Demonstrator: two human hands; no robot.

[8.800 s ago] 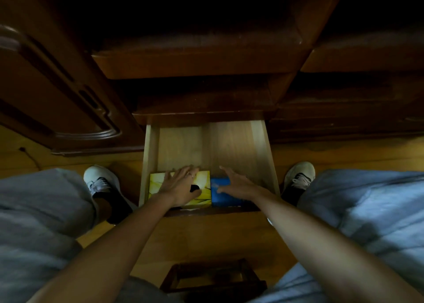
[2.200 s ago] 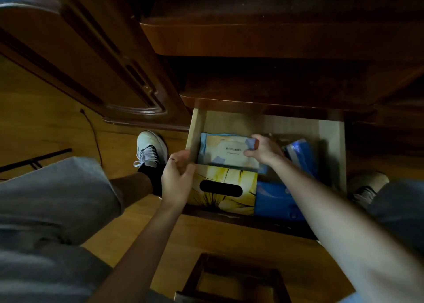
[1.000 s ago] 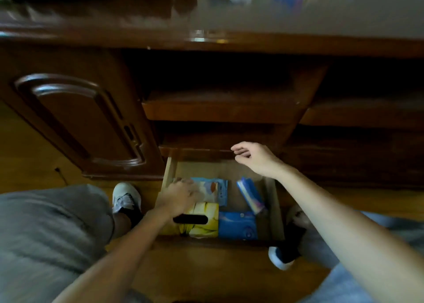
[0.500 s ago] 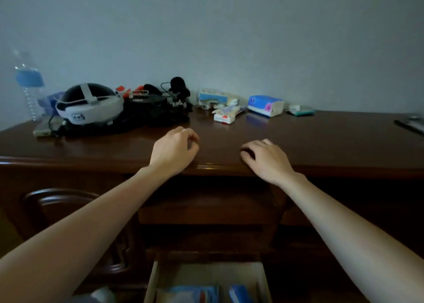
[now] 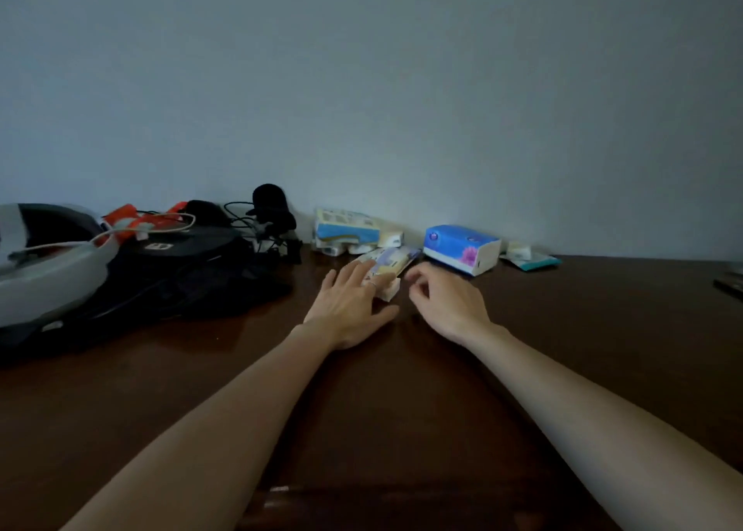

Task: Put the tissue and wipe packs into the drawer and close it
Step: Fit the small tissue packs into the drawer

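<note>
On the dark wooden cabinet top [image 5: 402, 410], a small pale pack [image 5: 392, 263] lies just beyond my hands. My left hand [image 5: 347, 309] is stretched flat with its fingertips on the near end of that pack. My right hand [image 5: 446, 301] hovers beside it, fingers curled and holding nothing. A blue and white tissue pack [image 5: 462, 249] stands to the right near the wall. A blue and cream pack [image 5: 347, 229] rests at the back on top of smaller packs. A flat teal pack [image 5: 530, 261] lies further right. The drawer is out of view.
A white and black headset [image 5: 44, 265] and a black bag [image 5: 177, 273] with cables and orange-tagged items [image 5: 132, 219] fill the left of the cabinet top. A dark flat object [image 5: 729, 283] sits at the right edge. A plain wall rises behind.
My view rose from the open drawer to the cabinet top. Both hands moved from the cabinet's front edge across the top to the small pale pack; my left fingertips now touch it.
</note>
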